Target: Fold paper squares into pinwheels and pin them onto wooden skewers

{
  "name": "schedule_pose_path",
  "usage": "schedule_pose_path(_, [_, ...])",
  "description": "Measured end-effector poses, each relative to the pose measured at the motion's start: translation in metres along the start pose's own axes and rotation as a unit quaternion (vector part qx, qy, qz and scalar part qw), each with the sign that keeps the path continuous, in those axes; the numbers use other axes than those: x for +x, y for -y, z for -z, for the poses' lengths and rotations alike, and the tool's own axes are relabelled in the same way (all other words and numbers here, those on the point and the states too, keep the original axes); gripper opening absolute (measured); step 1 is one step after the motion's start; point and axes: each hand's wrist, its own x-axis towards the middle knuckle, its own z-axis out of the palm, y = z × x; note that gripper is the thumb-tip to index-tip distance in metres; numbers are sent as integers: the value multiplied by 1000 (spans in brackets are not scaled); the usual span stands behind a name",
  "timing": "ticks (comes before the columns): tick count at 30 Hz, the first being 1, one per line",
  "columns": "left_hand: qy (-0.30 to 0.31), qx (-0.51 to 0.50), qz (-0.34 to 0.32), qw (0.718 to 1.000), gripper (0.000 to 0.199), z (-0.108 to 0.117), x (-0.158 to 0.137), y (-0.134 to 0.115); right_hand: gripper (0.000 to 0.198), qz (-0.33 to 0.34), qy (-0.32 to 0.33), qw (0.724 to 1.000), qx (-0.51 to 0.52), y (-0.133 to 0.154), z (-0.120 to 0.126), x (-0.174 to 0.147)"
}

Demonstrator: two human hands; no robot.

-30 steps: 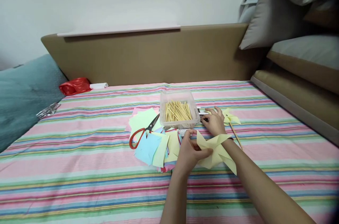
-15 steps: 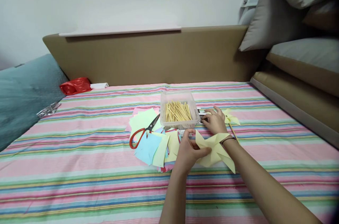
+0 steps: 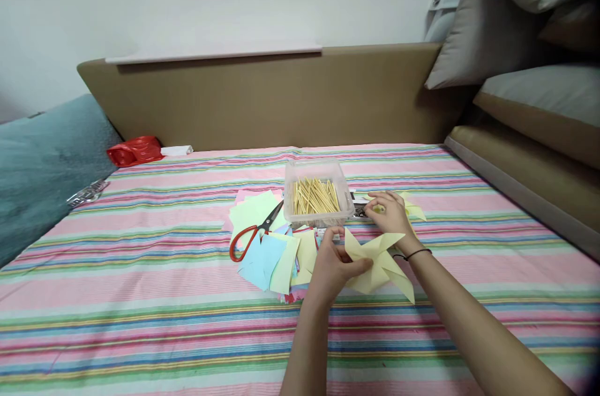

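My left hand (image 3: pixel 338 263) pinches a pale yellow paper pinwheel (image 3: pixel 379 262) at its middle, thumb on top, with the folded blades spreading to the right. Behind it, my right hand (image 3: pixel 388 212) has thumb and fingertips drawn together; anything between them is too small to make out. Those fingertips are just right of a small box of dark little pieces (image 3: pixel 360 211). Partly hidden by the right hand, another yellow pinwheel (image 3: pixel 415 207) lies on the cloth. A clear plastic box (image 3: pixel 287 196) of thin wooden sticks (image 3: pixel 315 196) stands left of the small box.
Red-handled scissors (image 3: pixel 248 238) lie open on pale green and blue paper sheets (image 3: pixel 262 263), left of my hands. Striped cloth (image 3: pixel 164 296) covers the surface. A red plastic bag (image 3: pixel 135 151) rests at the back left, and grey cushions (image 3: pixel 473 27) are piled at the right.
My right hand has drawn back slightly to the right from the small box, exposing its dark contents and covering more of the second pinwheel. The left hand keeps its pinch almost unmoved.
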Motion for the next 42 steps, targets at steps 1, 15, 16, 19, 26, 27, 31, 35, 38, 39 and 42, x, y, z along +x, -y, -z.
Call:
schedule_pose_path(1, [0, -1, -3, 1000, 61, 0, 0, -1, 13, -22, -3, 999, 43, 2, 7, -2])
schedule_pose_path(15, [-111, -31, -62, 991, 64, -10, 1, -11, 18, -352, 26, 764, 539, 33, 56, -93])
schedule_pose_path(16, [-124, -31, -66, 990, 64, -11, 2, -12, 18, -354, 36, 763, 539, 35, 57, -91])
schedule_pose_path(19, [-153, -31, -76, 985, 64, -12, 2, -15, 22, -357, 54, 776, 517, 41, 59, -87])
schedule_pose_path(26, [-196, -22, -107, 975, 60, -10, -2, -16, 26, -331, 41, 823, 459, 43, 72, -84])
schedule_pose_path(27, [-202, -23, -118, 972, 60, -10, -3, -15, 25, -317, 33, 829, 460, 43, 75, -83])
schedule_pose_path(31, [-216, -7, -150, 965, 58, -9, -2, -11, 16, -239, 35, 857, 455, 55, 82, -81])
schedule_pose_path(35, [-222, 15, -166, 961, 56, -9, 2, -7, 11, -184, 50, 879, 437, 73, 77, -81])
schedule_pose_path(38, [-217, 19, -169, 961, 56, -10, 4, -6, 7, -137, 49, 909, 391, 82, 69, -81])
schedule_pose_path(39, [-216, 21, -169, 961, 56, -10, 5, -6, 6, -116, 43, 919, 375, 83, 67, -81])
schedule_pose_path(42, [-213, 22, -173, 961, 56, -11, 5, -6, 6, -38, 20, 939, 342, 84, 64, -80])
